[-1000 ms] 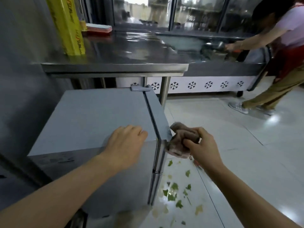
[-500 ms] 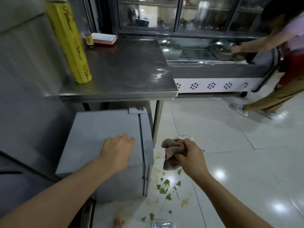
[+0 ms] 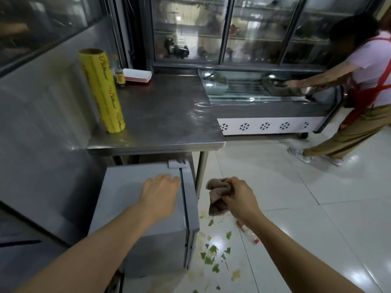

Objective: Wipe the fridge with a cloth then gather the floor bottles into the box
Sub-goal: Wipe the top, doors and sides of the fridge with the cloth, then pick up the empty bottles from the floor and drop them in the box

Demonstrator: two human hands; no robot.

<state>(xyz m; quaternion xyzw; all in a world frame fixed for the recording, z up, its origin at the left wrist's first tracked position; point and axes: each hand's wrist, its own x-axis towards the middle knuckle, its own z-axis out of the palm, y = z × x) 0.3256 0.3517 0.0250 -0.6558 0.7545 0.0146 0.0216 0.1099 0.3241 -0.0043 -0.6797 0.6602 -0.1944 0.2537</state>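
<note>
Low in the frame, scattered green leaf scraps (image 3: 211,255) and wet smears on the white tiled floor (image 3: 317,229). Just above them, partly hidden under the right forearm, a small clear plastic bottle (image 3: 249,233) with a red cap, lying on its side; likely light and apt to roll, best taken round the body rather than the cap. No box anywhere in view. At lower centre, the right hand (image 3: 239,197) curled tight round a bunched brownish cloth (image 3: 219,197), held in the air just right of the fridge door edge and not touching it; soft, limp, probably damp, easiest to work wadded in the palm as held here. At centre left, the left hand (image 3: 160,192) laid flat, fingers straight and together, on the grey top of the low fridge (image 3: 127,199), fingertips near the door seam. Directly above, a steel table (image 3: 165,123) overhanging the fridge, with an upright yellow roll of cling film (image 3: 102,89), a small bottle of sauce (image 3: 120,76) and stacked white trays (image 3: 137,76) toward the upper left. Across the top of the frame, a glass-fronted display chiller (image 3: 264,111). At far right, another person (image 3: 364,85) in a red apron reaching into it.
</note>
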